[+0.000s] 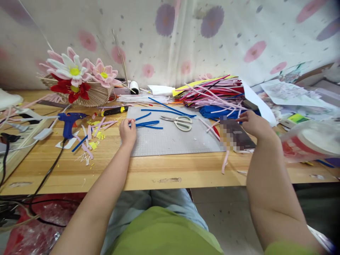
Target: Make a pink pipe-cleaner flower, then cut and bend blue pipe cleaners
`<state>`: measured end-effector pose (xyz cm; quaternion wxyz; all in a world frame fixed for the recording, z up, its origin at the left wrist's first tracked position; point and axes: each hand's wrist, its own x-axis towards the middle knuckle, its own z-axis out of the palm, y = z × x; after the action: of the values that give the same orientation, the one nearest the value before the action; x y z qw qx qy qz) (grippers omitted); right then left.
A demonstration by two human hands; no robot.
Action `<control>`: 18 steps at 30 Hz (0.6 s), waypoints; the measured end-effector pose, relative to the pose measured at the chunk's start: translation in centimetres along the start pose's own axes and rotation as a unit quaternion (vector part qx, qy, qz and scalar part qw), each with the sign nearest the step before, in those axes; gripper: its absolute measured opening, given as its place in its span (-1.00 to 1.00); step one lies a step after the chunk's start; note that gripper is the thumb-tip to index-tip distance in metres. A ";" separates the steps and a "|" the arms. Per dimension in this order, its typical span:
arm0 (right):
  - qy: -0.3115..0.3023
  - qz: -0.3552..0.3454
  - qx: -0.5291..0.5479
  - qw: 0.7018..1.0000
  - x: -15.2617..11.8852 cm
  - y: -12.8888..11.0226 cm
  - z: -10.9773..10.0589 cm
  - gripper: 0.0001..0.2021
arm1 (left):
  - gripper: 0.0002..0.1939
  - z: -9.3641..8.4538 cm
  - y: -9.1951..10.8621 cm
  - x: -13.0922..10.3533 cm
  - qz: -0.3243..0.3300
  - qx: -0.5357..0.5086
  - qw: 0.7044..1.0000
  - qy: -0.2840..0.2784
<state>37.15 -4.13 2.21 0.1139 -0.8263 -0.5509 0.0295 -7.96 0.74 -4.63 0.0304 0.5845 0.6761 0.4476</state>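
The left hand (128, 132) was at the left edge of a grey mat (159, 143), its fingers closed together on some blue pipe cleaners (148, 124), whose ends stuck out to the right over the mat. The right hand (252, 123) was well apart from it, past the mat's right side, with its fingertips at the far edge of a dark flat case (239, 134), part of which was blurred; whether those fingers gripped anything could not be told.

A pair of scissors (175, 120) lay on the mat between the hands, its blades pointing left. Beyond it, loose blue strips (170, 111) lay on the mat. A blue bundle (220, 112) lay near the right hand, just in front of a heap of mostly pink pipe cleaners (212, 92).

On the wooden counter (191, 170), left of the mat, lay a blue glue gun (68, 124), pink and yellow scraps (98, 134) and a black and yellow knife (114, 111). Behind these, pink, white and red fuzzy flowers (75, 92) stood in front of a pleated fan-shaped piece (102, 95). A spool of white thread (134, 87) stood farther right, and a clear plastic bag (305, 141) sat right of the right hand.
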 end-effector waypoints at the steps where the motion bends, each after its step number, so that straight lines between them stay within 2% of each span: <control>1: 0.000 0.002 -0.006 1.000 -0.1 0.4 0.0 -0.56 | -0.84 0.0 -0.1 0.0 0.001 -0.005 1.000 0.006; 5: -0.011 0.035 -0.036 0.999 -0.1 0.8 -0.4 -0.71 | -0.89 0.0 -0.4 -0.1 0.004 -0.022 0.999 0.029; 8: -0.045 0.051 -0.036 0.997 -0.2 0.9 -1.0 -0.81 | -0.89 0.0 -0.5 -0.1 -0.002 -0.033 0.999 0.039; 12: -0.099 0.029 -0.012 0.995 -0.8 1.3 -1.2 -0.77 | -0.86 0.0 -0.5 0.0 -0.007 -0.054 0.998 0.038; 15: -0.093 0.014 -0.006 0.996 -0.8 1.2 -0.8 -0.73 | -0.84 0.2 -0.8 0.0 -0.012 -0.078 0.996 0.040; 18: -0.091 -0.002 0.001 0.996 0.0 0.7 -0.1 -0.59 | -0.83 0.5 -1.1 0.1 -0.014 -0.105 0.993 0.049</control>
<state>37.79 -4.39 2.17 0.0636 -0.8192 -0.5602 0.1049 -8.54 1.16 -5.55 0.0643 0.5459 0.6341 0.5438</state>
